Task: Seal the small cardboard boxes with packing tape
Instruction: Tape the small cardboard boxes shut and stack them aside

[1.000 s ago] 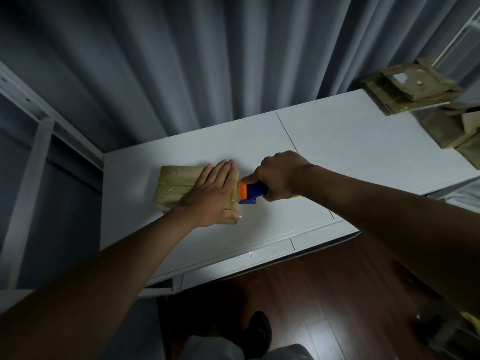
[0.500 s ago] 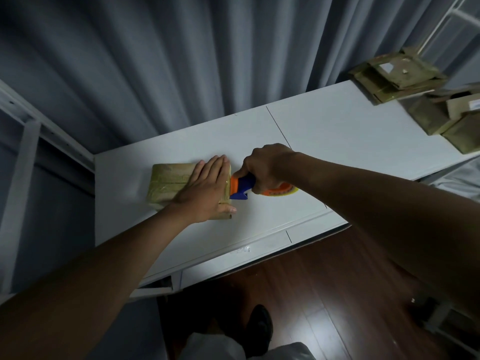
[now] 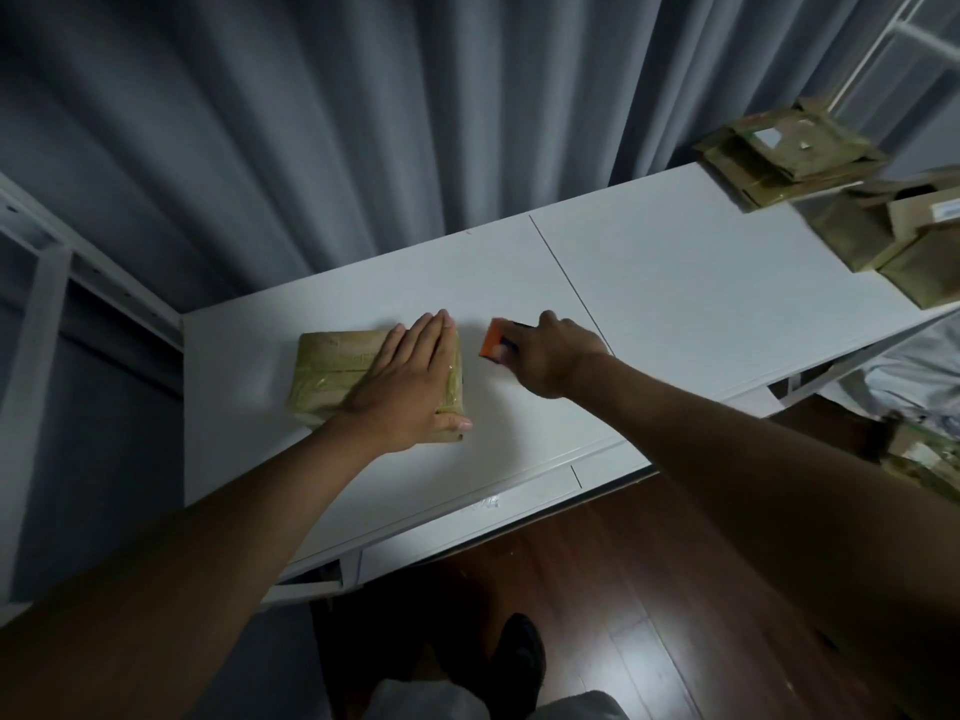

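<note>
Left hand (image 3: 410,387) flat, fingers straight, pressing cardboard box (image 3: 332,379) — right hand (image 3: 550,358) at 3 o'clock, gripping tape dispenser (image 3: 496,347).

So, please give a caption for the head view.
Left hand presses cardboard box; right hand holds tape dispenser beside it.

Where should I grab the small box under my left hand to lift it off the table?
Grip the cardboard box by its two long side edges, coming from above. It lies flat and low on the table, and the left hand covers its right half, so the sides are free.
</note>
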